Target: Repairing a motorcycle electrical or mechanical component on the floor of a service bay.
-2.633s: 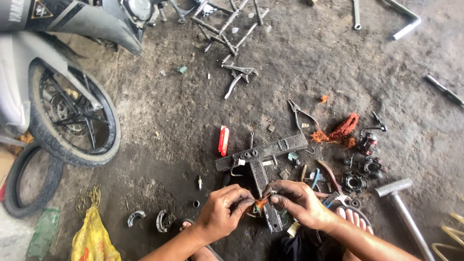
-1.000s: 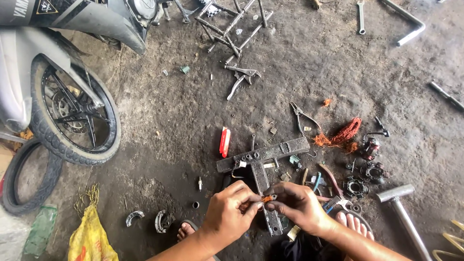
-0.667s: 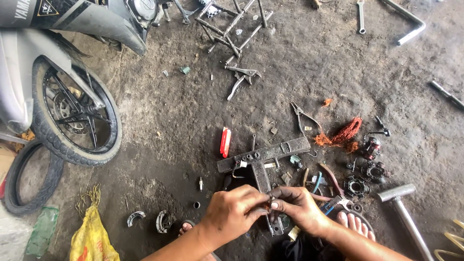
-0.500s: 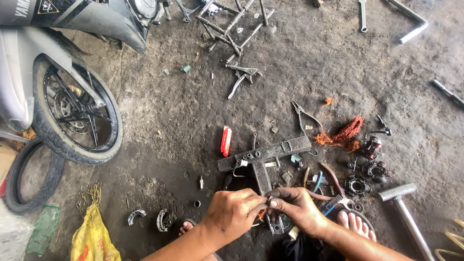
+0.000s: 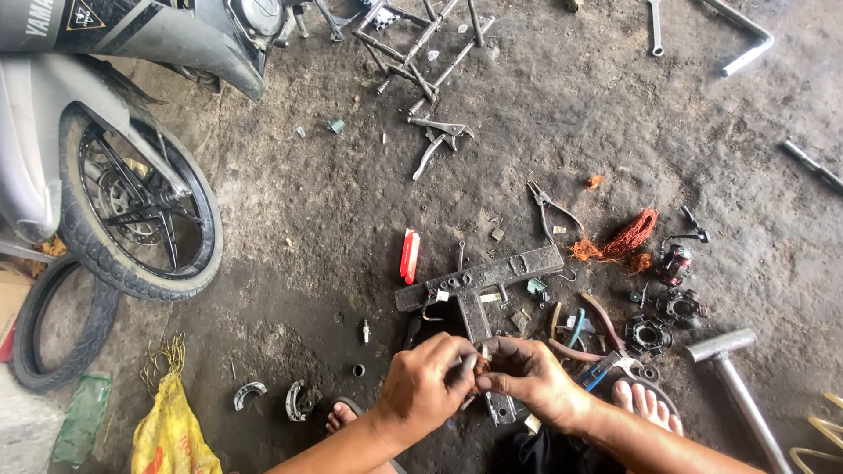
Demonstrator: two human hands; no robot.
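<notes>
My left hand (image 5: 428, 386) and my right hand (image 5: 529, 378) meet fingertip to fingertip over a dirty workshop floor. Between them they pinch a small part with orange-brown copper wire (image 5: 479, 369) on it; the fingers hide most of it. Directly beneath and behind the hands lies a grey T-shaped metal bracket (image 5: 479, 283). A loose tangle of orange copper wire (image 5: 625, 238) lies to the right, beside several round black stator-like parts (image 5: 666, 309). My bare toes (image 5: 644, 402) show at the right of my right hand.
A motorcycle's wheel (image 5: 140, 207) stands at the left, a loose tyre (image 5: 48, 331) below it. A red lighter (image 5: 409, 255), pliers (image 5: 548, 205), locking pliers (image 5: 437, 140), a metal frame (image 5: 420, 48), a hammer (image 5: 736, 374) and a yellow bag (image 5: 172, 429) lie around.
Both hands have drawn closer together and slightly lower over the bracket's stem, fingers closing tighter around the small wired part. The view shifted a little.
</notes>
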